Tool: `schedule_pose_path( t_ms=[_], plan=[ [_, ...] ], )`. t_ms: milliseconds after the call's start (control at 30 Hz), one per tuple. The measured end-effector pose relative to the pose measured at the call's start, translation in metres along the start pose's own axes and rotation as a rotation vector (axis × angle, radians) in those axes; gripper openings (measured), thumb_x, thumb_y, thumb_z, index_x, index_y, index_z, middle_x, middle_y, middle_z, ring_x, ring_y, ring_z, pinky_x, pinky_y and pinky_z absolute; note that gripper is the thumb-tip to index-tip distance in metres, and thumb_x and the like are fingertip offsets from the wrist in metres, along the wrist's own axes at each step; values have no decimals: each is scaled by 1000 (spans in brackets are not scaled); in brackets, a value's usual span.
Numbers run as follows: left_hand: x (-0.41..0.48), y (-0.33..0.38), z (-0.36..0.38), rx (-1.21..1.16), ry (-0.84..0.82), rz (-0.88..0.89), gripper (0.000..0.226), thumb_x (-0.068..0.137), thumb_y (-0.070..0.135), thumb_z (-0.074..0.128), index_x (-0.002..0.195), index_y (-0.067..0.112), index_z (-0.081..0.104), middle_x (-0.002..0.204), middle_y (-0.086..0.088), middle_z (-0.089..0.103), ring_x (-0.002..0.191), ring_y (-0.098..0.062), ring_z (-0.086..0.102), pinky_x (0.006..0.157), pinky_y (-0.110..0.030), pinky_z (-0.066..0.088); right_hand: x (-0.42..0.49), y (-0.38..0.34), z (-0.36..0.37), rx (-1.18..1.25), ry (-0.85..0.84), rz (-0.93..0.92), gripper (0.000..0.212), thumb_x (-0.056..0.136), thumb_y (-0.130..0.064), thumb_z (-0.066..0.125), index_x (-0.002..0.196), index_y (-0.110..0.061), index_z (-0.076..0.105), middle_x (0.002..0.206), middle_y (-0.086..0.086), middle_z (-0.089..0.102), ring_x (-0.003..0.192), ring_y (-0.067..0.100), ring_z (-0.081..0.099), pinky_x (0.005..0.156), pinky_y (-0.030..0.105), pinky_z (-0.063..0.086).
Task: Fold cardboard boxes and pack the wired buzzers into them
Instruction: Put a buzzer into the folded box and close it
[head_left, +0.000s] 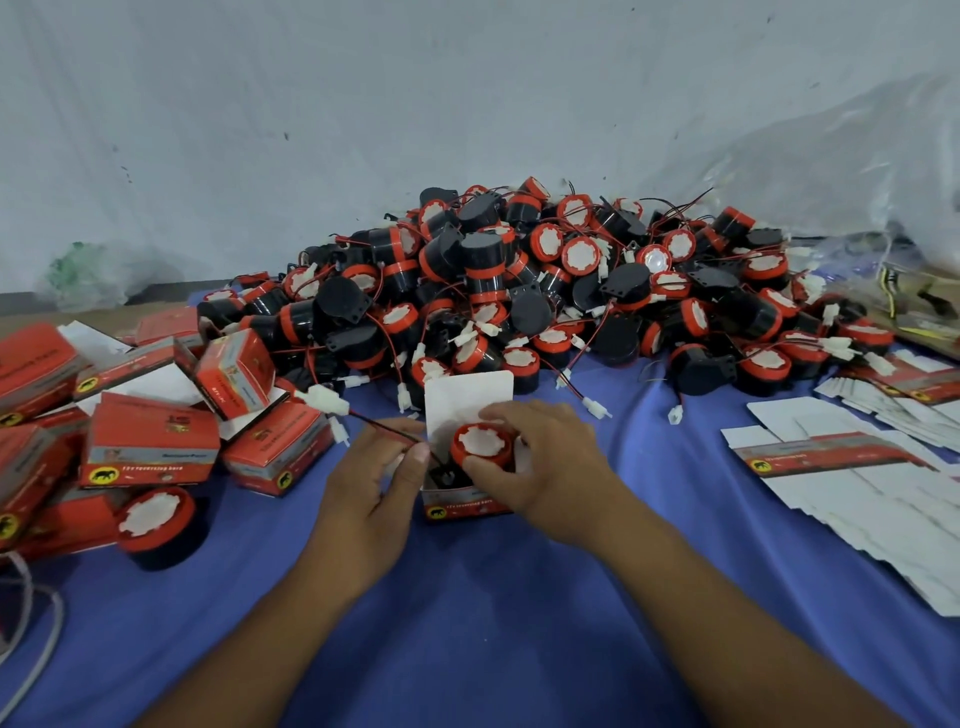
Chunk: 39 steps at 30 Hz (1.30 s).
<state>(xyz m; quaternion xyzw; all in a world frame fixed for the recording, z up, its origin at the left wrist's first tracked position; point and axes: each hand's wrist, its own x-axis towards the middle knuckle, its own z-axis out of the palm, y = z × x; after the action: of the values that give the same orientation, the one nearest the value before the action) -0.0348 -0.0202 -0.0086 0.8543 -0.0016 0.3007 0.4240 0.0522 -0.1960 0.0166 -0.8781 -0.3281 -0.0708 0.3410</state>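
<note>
Red-capped buzzer (482, 442) sits cap-up in the mouth of the open box (457, 506), the right hand (545, 467) gripping it from the right with curled fingers, while the left hand (363, 483) pinches its wire (379, 425), which trails up-left outside the box.

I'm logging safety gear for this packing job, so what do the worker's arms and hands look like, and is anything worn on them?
Nothing is worn. The left hand and right hand are bare, with no gloves, rings or tape visible. Both forearms are bare too, with no sleeves, watch or bands in view down to the picture's bottom edge.
</note>
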Motion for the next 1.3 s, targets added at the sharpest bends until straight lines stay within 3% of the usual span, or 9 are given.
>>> schedule_pose_path(
  t_ms=[233, 400, 533, 633, 733, 900, 1067, 1200, 1300],
  plan=[
    [1, 5, -1, 44, 87, 20, 20, 99, 28, 49, 101, 23, 69, 119, 12, 62, 116, -4, 54, 96, -10, 37, -1, -12, 4, -78, 91, 101, 28, 72, -57, 63, 86, -37, 49, 78, -16, 42, 87, 16, 42, 76, 32, 20],
    [2, 5, 4, 103, -90, 0, 36, 103, 35, 43, 80, 16, 63, 131, -3, 57, 126, -5, 47, 96, -19, 39, 0, -10, 6, -146, 40, 79, 39, 75, -65, 53, 71, -27, 62, 78, -12, 44, 86, 19, 36, 73, 34, 21],
    [8, 2, -1, 31, -109, -134, 23, 97, 28, 54, 85, 30, 74, 130, 7, 60, 123, -7, 55, 93, -18, 44, -2, -11, 2, -157, 8, 38, 46, 89, -61, 52, 62, -24, 60, 79, -10, 45, 85, 18, 33, 70, 33, 14],
    [10, 2, -6, -34, -127, -159, 22, 94, 27, 60, 83, 34, 77, 121, 9, 67, 113, -6, 61, 91, -25, 51, -3, -16, 0, -206, 24, -41, 41, 94, -61, 43, 79, -29, 64, 89, -13, 50, 91, 15, 37, 76, 32, 16],
    [11, 4, -5, -84, -200, -174, 20, 95, 17, 61, 92, 20, 81, 110, 7, 71, 102, -8, 67, 89, -29, 54, -3, -21, -1, -51, 19, -112, 33, 99, -45, 51, 114, -20, 66, 104, -7, 63, 100, 15, 50, 91, 35, 38],
    [18, 14, -10, 322, -346, 84, 23, 100, 18, 55, 108, 18, 76, 113, 7, 64, 96, -10, 62, 81, -28, 51, -4, -26, -2, 183, 48, -179, 29, 97, -30, 61, 125, -21, 60, 95, -8, 69, 82, 9, 61, 75, 34, 53],
    [16, 13, -7, 403, -459, 77, 26, 100, 11, 49, 112, 9, 72, 124, -1, 58, 106, -20, 57, 91, -38, 48, -1, -20, -2, 139, 131, -227, 10, 95, -9, 60, 86, -14, 59, 72, -4, 60, 66, 13, 53, 60, 30, 43],
    [5, 12, -1, -36, -181, -302, 38, 91, -2, 56, 92, 31, 74, 108, 10, 67, 95, -5, 64, 76, -13, 50, 0, -14, -6, 62, 94, -256, 10, 91, -4, 63, 86, -11, 69, 81, 0, 66, 73, 15, 58, 67, 32, 48],
    [10, 8, 1, -151, 65, -454, 35, 82, -2, 67, 90, 32, 66, 95, 4, 70, 72, -2, 66, 55, -15, 49, -2, -16, -6, 63, 2, -316, 12, 89, -1, 65, 89, -9, 74, 90, 1, 68, 78, 15, 60, 68, 23, 44]
  ],
)
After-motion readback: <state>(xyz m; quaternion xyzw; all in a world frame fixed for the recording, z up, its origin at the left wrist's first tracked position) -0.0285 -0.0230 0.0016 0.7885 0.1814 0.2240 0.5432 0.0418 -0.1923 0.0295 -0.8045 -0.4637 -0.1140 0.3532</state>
